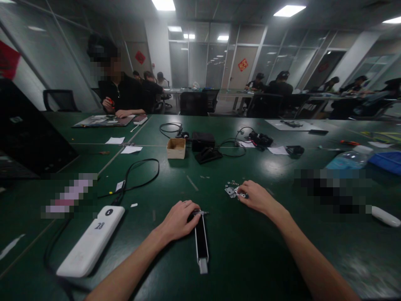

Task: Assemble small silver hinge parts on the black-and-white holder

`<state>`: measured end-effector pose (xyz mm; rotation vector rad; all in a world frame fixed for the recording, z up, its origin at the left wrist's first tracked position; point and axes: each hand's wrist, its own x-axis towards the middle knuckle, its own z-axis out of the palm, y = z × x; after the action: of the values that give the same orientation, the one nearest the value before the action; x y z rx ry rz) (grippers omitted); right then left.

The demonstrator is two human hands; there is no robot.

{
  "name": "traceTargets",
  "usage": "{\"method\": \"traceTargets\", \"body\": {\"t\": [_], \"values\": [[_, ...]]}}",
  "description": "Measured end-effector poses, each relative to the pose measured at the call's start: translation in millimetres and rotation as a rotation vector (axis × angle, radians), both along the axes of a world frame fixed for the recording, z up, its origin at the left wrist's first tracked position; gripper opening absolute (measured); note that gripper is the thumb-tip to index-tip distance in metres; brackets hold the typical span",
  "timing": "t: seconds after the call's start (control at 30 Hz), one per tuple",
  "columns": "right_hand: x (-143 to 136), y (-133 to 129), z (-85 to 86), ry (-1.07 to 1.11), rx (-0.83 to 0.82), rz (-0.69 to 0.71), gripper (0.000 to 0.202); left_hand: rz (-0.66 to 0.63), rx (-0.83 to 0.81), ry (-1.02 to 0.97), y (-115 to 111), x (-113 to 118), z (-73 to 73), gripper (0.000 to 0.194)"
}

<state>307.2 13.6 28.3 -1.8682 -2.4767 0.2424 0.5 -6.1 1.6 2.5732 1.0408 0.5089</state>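
Note:
On the green table a long, narrow black bar with silver edges [202,242] lies lengthwise, a pale block at its near end. My left hand [181,219] is closed around its far end, where a small dark metal piece sticks out past the fingertips. To the right, a loose pile of small metal plates and rings [231,191] lies flat. My right hand [258,198] reaches into this pile from the right, fingers pinched together on a small metal plate; the fingertips partly hide it.
A white power bank marked 28 [94,240] with a black cable lies at left. Ahead are an open cardboard box [176,149], a black case [203,141] and cables. A plastic bottle [350,158] and blue tray [387,162] are at right. A co-worker [122,94] sits opposite.

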Motion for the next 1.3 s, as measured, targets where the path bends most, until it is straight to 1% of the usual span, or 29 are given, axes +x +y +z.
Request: {"method": "traceTargets", "body": {"t": [0.13,0.33,0.47,0.6,0.77,0.87,0.97,1.1,1.17,1.23,1.3], "values": [[-5,0,-0.2,-0.034,0.024,-0.014,0.02,0.001,-0.006,0.003,0,0,0.8,0.022],[-6,0,-6.5,-0.028,0.105,0.011,0.017,0.005,-0.009,0.001,-2,0,4.3,0.021],[-5,1,-10.1,0.011,0.112,0.011,0.019,0.01,-0.007,0.0,-3,0,6.0,0.02],[-5,1,-9.8,0.011,0.092,0.001,0.016,0.012,0.008,0.008,-3,1,4.8,0.02],[-4,1,-8.4,-0.025,0.11,0.041,0.013,0.025,0.015,0.022,-4,1,4.1,0.019],[-7,0,-9.5,0.05,0.162,0.048,0.016,0.027,0.017,0.035,-6,2,5.6,0.019],[-23,-6,-11.7,0.201,0.171,0.097,0.016,0.033,0.023,0.039,-7,2,6.7,0.019],[-60,-21,-13.9,0.408,0.181,0.244,0.012,0.067,0.044,0.04,-8,3,8.3,0.02],[-79,-31,-14.9,0.517,0.197,0.311,0.01,0.082,0.071,0.01,-8,3,9.1,0.022],[-94,-38,-16.8,0.624,0.225,0.363,0.01,0.061,0.099,-0.045,-8,3,9.2,0.024],[-103,-44,-19.9,0.715,0.277,0.384,0.01,0.008,0.116,-0.106,-9,2,8.0,0.022]]}}
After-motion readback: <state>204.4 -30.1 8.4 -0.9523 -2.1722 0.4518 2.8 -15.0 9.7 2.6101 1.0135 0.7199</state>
